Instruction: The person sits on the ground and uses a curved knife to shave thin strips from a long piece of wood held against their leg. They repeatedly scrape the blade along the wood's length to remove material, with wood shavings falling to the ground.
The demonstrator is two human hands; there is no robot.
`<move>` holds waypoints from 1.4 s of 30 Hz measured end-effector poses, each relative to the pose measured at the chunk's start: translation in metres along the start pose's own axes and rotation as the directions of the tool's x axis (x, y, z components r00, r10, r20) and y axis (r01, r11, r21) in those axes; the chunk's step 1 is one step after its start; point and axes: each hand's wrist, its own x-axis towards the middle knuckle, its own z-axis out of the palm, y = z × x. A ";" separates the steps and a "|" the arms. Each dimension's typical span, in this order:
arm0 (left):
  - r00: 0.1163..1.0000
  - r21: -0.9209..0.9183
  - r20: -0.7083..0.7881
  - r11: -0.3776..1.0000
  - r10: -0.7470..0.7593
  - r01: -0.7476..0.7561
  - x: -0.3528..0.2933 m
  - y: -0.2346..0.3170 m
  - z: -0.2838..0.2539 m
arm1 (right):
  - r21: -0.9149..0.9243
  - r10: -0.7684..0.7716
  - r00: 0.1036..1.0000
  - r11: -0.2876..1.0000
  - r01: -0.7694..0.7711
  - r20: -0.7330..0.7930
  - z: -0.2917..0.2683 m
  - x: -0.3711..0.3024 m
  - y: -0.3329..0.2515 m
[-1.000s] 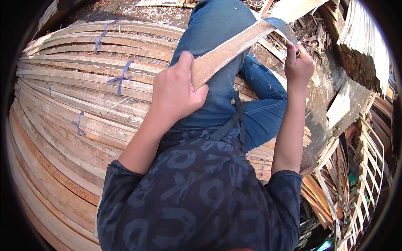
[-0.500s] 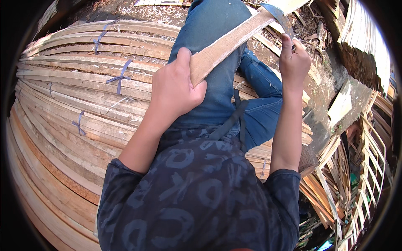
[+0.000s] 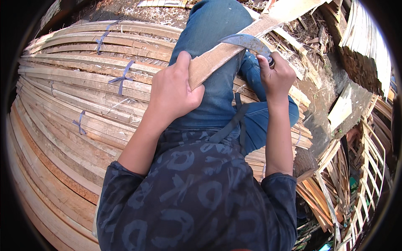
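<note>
A long, flat wooden board [image 3: 222, 57] slants up to the right across my raised knee. My left hand [image 3: 174, 85] is closed round its near end, thumb on top. In my right hand [image 3: 277, 77] is the handle of a curved sickle [image 3: 250, 42], its thumb lying along the grip. The grey blade reaches leftward across the board's face, with its tip near the board's left edge. Whether the blade's edge bites into the wood, I cannot tell. The board's far end is pale and runs up toward the top of the view.
Bundles of wooden strips [image 3: 90, 90], tied with blue cord [image 3: 121, 78], lie to my left and under me. Thin split slats [image 3: 328, 188] and a lattice frame [image 3: 363, 184] stand at the lower right. Pale stacked sheets [image 3: 364, 42] stand at the upper right. Shavings litter the ground ahead.
My right hand has drawn the sickle back toward me and to the left, down the board. My left hand keeps its hold on the near end, almost unmoved.
</note>
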 end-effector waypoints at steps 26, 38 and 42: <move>0.996 -0.006 -0.031 0.996 0.084 -0.084 0.008 -0.010 -0.004 | 0.407 0.310 0.942 0.849 -0.336 0.130 -0.027 0.030 0.024; 0.997 -0.023 -0.008 0.997 0.076 -0.076 0.012 -0.007 -0.003 | 0.480 0.031 0.501 0.241 -0.844 0.865 -0.032 0.002 0.019; 0.996 -0.037 0.002 0.995 0.090 -0.090 0.013 -0.008 -0.004 | 0.475 -0.052 0.476 0.221 -0.852 0.878 -0.029 0.012 0.029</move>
